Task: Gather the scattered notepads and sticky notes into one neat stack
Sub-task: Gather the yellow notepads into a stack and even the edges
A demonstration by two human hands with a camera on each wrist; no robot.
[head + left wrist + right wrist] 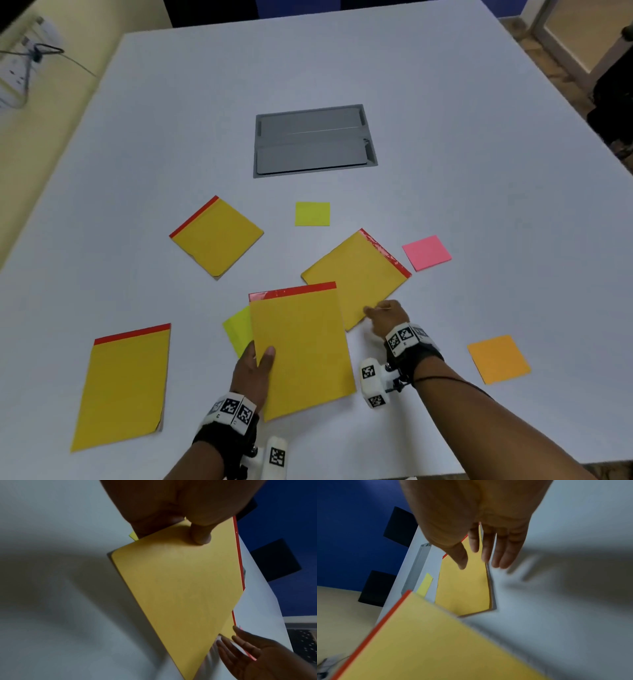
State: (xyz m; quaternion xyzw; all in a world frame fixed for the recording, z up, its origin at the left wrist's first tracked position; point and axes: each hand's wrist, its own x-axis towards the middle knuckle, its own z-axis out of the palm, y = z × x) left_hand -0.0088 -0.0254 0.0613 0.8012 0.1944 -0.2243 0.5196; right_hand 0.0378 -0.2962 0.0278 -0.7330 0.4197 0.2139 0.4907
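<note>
my left hand [255, 371] pinches the near left edge of a yellow notepad [301, 349], thumb [199, 536] flat on its smooth cover and the other fingers curled beneath, lifting it off the white worktop [445, 154]. a lime sticky note [238, 329] peeks out from under that pad beside my knuckles; whether i hold it too i cannot tell. the pad is a thin rectangle with rounded corners and a glossy red binding strip along its far edge. my right hand [388, 317] lies just right of it, fingers [503, 555] straight and spread, holding nothing, their tips at the near corner of a second notepad [358, 274], which lies flat and turned diagonally, its red strip crinkled. at near left a third notepad [125, 387] lies flat with one bottom corner dog-eared. at near right sits an orange sticky note [498, 359], a matte square. farther off lie a fourth notepad [217, 236] set diagonally, a pink sticky note [426, 253], and a yellow-green sticky note [312, 214]. beyond them a grey metal cable hatch [313, 140] is sunk into the worktop.
</note>
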